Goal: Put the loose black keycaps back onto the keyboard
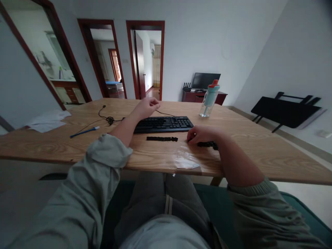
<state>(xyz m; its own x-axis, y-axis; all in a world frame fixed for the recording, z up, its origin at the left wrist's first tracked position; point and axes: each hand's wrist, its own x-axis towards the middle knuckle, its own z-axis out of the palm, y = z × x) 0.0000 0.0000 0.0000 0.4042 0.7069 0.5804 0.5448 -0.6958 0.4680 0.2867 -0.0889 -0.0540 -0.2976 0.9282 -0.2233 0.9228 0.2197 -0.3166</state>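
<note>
A black keyboard [166, 123] lies on the wooden table in front of me. My left hand [147, 107] is over its back left part, fingers curled in a loose pinch; anything between them is too small to make out. Nearer to me, a short row of loose black keycaps [160, 139] lies along the keyboard's front edge. To the right of that row, my right hand [203, 134] rests low at the table with its fingertips closed on a small dark piece, seemingly a keycap. Under its palm and wrist lies a pile of more black keycaps [207, 144], partly hidden.
A clear bottle [209, 98] with a red cap stands behind the keyboard on the right. On the left lie a blue brush-like tool [84, 132], a bundled cable [110, 120] and white paper [48, 121]. Clear plastic film [185, 159] is at the table's front edge.
</note>
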